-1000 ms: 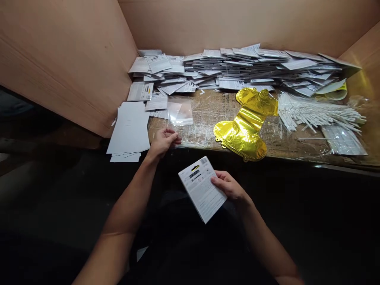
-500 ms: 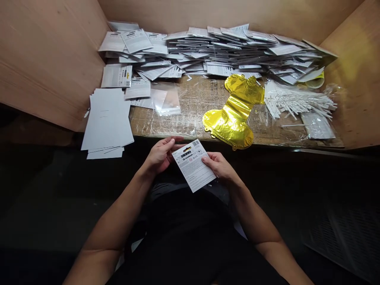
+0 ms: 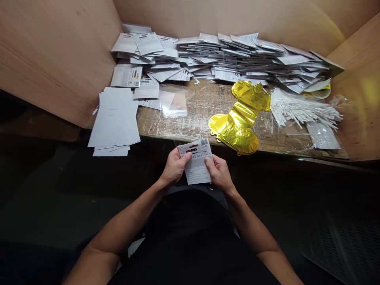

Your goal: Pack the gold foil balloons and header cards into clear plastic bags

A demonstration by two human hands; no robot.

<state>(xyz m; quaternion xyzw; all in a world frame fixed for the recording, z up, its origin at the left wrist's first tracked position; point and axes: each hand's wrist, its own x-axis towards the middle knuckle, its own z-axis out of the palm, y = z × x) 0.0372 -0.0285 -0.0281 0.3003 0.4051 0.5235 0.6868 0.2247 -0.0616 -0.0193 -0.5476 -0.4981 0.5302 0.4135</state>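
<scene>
Head view: hands (image 3: 175,167) pinching printed card (image 3: 196,168)

Worn workbench (image 3: 190,126), heaped printed cards (image 3: 237,59), stacked white sheets (image 3: 114,118), gold foil balloon (image 3: 237,118), bundled white sticks (image 3: 305,111)

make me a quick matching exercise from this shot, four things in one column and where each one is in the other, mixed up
Things
1. printed white card
2. flat gold foil balloon
3. heap of thin white sticks
4. stack of white sheets

Places
A. right end of the bench
B. held between the left hand and right hand
C. left end of the bench, overhanging its edge
D. middle of the bench

Pairs: 1-B, 2-D, 3-A, 4-C
</scene>
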